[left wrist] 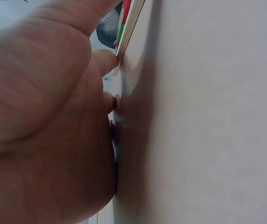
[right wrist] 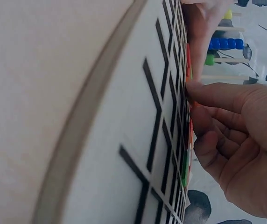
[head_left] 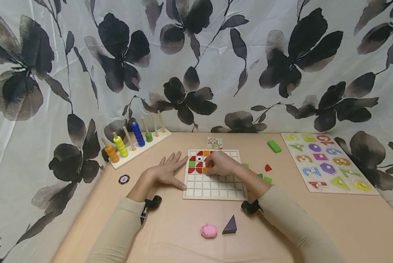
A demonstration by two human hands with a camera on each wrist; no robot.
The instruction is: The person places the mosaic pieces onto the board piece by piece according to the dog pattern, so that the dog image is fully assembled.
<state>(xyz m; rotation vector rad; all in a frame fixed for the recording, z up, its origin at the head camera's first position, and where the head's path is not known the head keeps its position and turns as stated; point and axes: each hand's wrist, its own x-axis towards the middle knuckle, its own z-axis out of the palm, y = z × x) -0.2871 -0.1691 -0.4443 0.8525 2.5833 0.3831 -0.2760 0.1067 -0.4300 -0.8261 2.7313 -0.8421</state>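
A white grid board lies mid-table, with red, green, white and orange tiles in its upper left squares. My right hand is over the board, thumb and forefinger pinching a small orange tile down at the grid. The curled fingers partly hide that tile and nearby squares. My left hand rests palm down on the table with spread fingers, the forefinger and thumb reaching the board's left edge. Loose green tiles and a red tile lie right of the board, some behind the right forearm.
A peg rack with coloured beads stands back left, near a round chip. Behind the board is a small picture card. A green block and number puzzle lie right; a pink lump and purple triangular block lie in front.
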